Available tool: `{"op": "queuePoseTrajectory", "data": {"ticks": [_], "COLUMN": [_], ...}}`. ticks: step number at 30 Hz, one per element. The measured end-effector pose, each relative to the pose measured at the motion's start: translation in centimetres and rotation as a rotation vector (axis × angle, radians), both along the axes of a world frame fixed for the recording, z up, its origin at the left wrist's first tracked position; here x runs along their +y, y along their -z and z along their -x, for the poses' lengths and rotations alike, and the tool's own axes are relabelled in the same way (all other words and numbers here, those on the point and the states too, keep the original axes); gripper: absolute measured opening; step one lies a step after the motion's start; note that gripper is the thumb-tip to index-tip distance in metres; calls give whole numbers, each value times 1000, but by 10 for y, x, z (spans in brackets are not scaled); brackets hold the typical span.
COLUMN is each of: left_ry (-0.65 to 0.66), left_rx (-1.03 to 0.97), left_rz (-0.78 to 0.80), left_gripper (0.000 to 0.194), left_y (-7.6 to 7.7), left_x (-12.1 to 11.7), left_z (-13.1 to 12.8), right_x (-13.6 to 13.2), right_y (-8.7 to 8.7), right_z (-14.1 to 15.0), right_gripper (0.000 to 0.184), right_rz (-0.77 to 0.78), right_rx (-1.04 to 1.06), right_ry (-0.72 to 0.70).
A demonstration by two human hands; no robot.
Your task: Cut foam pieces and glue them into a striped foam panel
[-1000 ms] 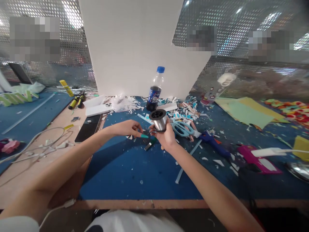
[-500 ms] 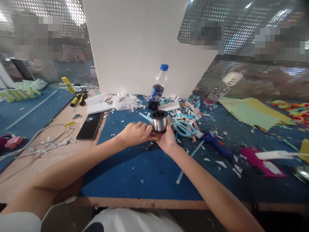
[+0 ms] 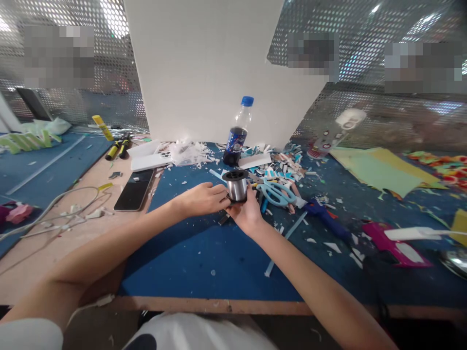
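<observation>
Above the tabletop, the silvery spool is being gripped by the right hand, ideally being braced upright while its lower rim is being met by the left hand, whose grip is being obscured, short of the scissors.

Blue mat under bottle, scissors, scraps

A: The right hand partly covers the spool!
B: And the left hand? Fingertip contact's too small to tell!
A: Far right, a shiny silver object gets cut off!
</observation>
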State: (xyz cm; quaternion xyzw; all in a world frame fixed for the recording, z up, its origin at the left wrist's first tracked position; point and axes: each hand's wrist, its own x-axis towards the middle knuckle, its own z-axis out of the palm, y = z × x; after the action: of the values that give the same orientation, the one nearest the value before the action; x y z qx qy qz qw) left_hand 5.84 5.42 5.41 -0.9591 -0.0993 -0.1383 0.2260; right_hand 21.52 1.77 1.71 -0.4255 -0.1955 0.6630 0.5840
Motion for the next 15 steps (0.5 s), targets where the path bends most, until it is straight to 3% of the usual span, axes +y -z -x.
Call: {"op": "queuePoseTrajectory", "data": {"ticks": [5, 8, 11, 15], "left_ry": [67, 72, 105, 60], "left_rx": [-84, -233, -343, -316], "left_rz": [58, 116, 345, 740], "left_gripper": [20, 22, 21, 23], "left_y": [-34, -52, -65, -76], "left_x": [14, 18, 24, 35], "left_z": [24, 40, 54, 70], "right_x": [4, 6, 9, 15], "right_y": [-3, -2, -3, -11], "right_z": [-3, -7, -11, -16], "right_gripper": [60, 52, 40, 44], "right_rz": [25, 6, 17, 119], "right_rx": [-35, -110, -192, -251], "right_ry": [23, 92, 135, 82]}}
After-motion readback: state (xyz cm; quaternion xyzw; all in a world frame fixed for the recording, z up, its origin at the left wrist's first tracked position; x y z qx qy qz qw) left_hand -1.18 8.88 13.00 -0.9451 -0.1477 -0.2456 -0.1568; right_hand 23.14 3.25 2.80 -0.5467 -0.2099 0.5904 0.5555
